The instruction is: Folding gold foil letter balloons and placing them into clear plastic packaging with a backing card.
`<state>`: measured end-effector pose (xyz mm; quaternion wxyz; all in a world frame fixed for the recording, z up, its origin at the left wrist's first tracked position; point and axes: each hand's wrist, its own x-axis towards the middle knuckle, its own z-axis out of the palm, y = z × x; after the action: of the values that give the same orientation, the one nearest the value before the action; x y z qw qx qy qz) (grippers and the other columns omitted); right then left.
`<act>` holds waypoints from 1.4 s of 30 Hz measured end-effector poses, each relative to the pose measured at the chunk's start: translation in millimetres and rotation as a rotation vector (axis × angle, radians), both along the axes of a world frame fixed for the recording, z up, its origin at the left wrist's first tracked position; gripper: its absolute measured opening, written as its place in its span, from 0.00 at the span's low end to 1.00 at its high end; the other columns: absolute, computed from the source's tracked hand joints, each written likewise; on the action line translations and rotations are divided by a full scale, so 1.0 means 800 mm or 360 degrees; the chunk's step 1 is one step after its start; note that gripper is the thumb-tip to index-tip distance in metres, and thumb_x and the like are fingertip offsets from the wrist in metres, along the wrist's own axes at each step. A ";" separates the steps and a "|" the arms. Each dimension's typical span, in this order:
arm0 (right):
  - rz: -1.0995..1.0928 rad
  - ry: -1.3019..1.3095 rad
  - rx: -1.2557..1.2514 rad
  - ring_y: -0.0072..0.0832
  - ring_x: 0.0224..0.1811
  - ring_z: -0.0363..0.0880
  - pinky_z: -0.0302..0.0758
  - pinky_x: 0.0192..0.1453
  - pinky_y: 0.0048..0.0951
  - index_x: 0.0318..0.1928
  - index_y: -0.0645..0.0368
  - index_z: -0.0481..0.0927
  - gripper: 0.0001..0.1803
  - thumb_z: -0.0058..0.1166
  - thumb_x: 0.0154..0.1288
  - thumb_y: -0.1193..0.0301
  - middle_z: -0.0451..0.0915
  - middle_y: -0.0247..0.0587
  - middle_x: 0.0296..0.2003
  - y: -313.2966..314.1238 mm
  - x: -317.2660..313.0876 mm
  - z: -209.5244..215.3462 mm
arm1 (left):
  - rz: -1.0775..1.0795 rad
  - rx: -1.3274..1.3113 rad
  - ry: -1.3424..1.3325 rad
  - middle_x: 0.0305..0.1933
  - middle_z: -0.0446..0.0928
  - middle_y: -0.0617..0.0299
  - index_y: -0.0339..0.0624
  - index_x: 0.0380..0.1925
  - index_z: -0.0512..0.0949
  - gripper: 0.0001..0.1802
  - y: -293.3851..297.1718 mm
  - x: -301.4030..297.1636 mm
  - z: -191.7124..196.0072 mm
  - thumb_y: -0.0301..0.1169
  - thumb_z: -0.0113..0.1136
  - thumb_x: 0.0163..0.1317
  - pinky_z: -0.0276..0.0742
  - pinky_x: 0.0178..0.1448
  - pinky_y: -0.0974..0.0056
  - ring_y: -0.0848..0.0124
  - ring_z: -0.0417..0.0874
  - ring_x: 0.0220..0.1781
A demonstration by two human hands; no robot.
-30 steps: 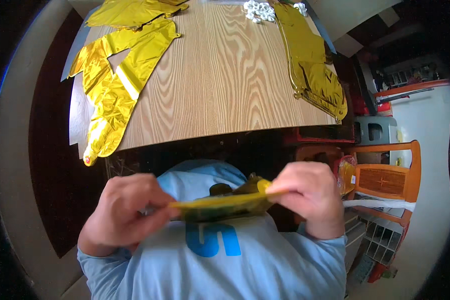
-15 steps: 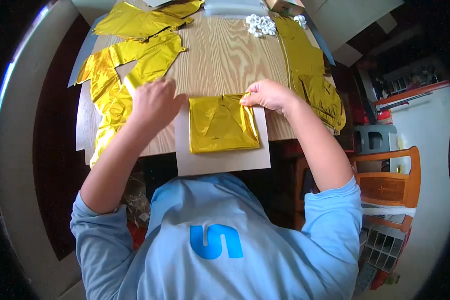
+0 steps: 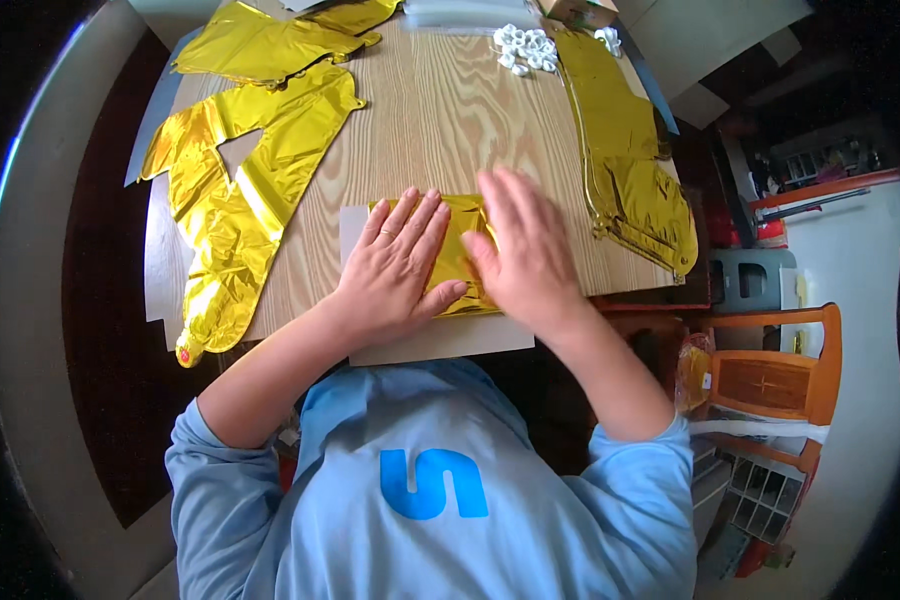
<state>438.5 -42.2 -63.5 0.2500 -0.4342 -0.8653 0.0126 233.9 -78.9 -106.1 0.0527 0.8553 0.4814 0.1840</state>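
A folded square of gold foil (image 3: 453,268), apparently a flat foil balloon, lies on a pale card (image 3: 440,348) at the table's near edge. My left hand (image 3: 395,258) rests flat over its left part, fingers stretched out and thumb apart. Over the right part is my right hand (image 3: 532,255), slightly blurred, with its fingers extended and thumb spread; whether it presses on the foil I cannot tell. Between the two hands a strip of shiny gold shows. Both hands hide the square's side edges.
Unfolded gold foil balloons lie at the left (image 3: 205,265), far left (image 3: 260,45) and right (image 3: 620,110) of the wooden table (image 3: 420,110). White coiled pieces (image 3: 525,48), clear plastic sheets (image 3: 470,14) and a cardboard box (image 3: 578,11) are at the back. A wooden chair (image 3: 760,385) stands right.
My left hand has come from beside the foil to lie flat on it. My right hand has let go of the upper right corner and moved down over the square, fingers straightened.
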 end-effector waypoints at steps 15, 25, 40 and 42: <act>0.0111 0.0078 -0.0428 0.53 0.77 0.59 0.55 0.79 0.52 0.72 0.65 0.66 0.32 0.48 0.78 0.56 0.60 0.59 0.74 -0.018 0.028 -0.015 | 0.0053 -0.0171 0.0091 0.82 0.50 0.41 0.33 0.77 0.53 0.50 -0.021 -0.038 0.013 0.62 0.49 0.70 0.37 0.84 0.45 0.47 0.46 0.85; -0.0541 0.0621 -0.1007 0.36 0.22 0.79 0.72 0.27 0.36 0.29 0.64 0.81 0.18 0.61 0.71 0.63 0.78 0.48 0.21 -0.108 0.071 0.005 | 0.0037 -0.0250 0.0046 0.81 0.53 0.43 0.34 0.77 0.54 0.50 -0.016 -0.039 0.025 0.61 0.53 0.69 0.42 0.84 0.46 0.47 0.50 0.83; -0.0693 0.1357 -0.2680 0.21 0.15 0.77 0.67 0.18 0.18 0.46 0.67 0.80 0.28 0.59 0.72 0.49 0.87 0.49 0.33 -0.086 0.047 0.010 | 0.0040 -0.0110 -0.0158 0.70 0.66 0.48 0.37 0.70 0.66 0.44 -0.008 -0.041 0.025 0.50 0.65 0.60 0.55 0.78 0.46 0.48 0.63 0.74; -0.0751 0.1348 -0.2597 0.20 0.16 0.77 0.66 0.18 0.18 0.45 0.66 0.81 0.27 0.60 0.72 0.50 0.87 0.48 0.33 -0.081 0.034 0.014 | 0.0020 -0.0126 -0.0191 0.72 0.65 0.46 0.37 0.72 0.65 0.43 -0.008 -0.043 0.022 0.49 0.64 0.63 0.55 0.79 0.46 0.46 0.61 0.76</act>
<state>466.0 -107.4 -52.5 0.1587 -0.5978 -0.3168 0.7191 199.4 -85.4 -88.2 0.1142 0.8370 0.4896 0.2162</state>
